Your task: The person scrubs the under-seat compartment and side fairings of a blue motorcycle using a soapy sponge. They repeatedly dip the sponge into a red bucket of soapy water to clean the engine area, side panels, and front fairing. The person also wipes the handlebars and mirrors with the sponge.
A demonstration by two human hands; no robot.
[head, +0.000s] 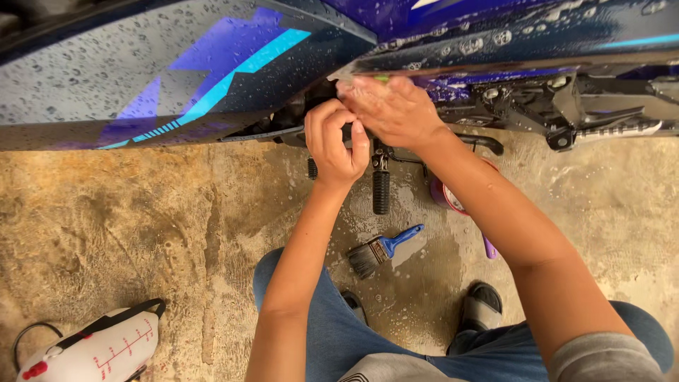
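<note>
Under the wet blue motorcycle panel [177,71] both hands work at the frame, the left hand [336,141] curled closed around a part and the right hand [392,106] pressing a soapy sponge (barely visible), while the brush [382,249] lies unused on the floor [141,226], suds not yet rinsed.

Both bare forearms reach forward and up from the squatting person's knees, converging close together. The left hand [334,141] is curled into a loose fist, knuckles up, fingers bent inward. The right hand [391,108] lies just beside it, wet, fingers together and pressed forward, wrist bent.
</note>
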